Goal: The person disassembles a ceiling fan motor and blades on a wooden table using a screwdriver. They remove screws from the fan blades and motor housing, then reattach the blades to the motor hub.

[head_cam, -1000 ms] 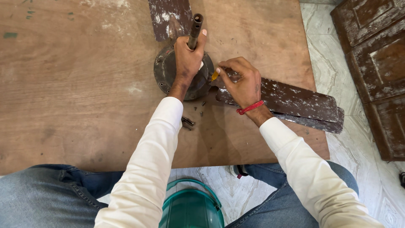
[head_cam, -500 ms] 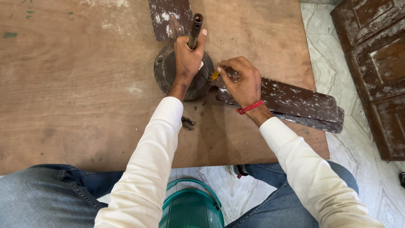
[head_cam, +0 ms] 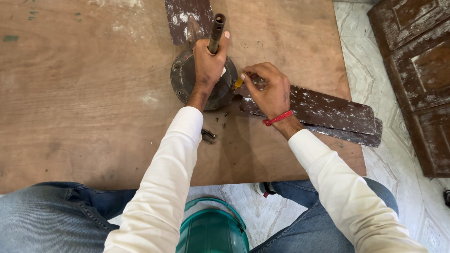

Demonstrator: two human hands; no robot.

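head view: our left hand (head_cam: 208,63) is clamped on the rod (head_cam: 216,29) of the round fan motor (head_cam: 183,77) lying on the board (head_cam: 84,93). our right hand (head_cam: 269,89) pinches a yellow tool (head_cam: 238,83) at a blade (head_cam: 328,108). loose screws (head_cam: 221,121) lie out already; blades are still attached.

This looks like a home repair spot: a worn wooden board (head_cam: 93,93) on a marble floor (head_cam: 375,56), old fan parts (head_cam: 323,110), loose screws (head_cam: 220,119).

packages: none in view | labels: none | signs: none | screens: none
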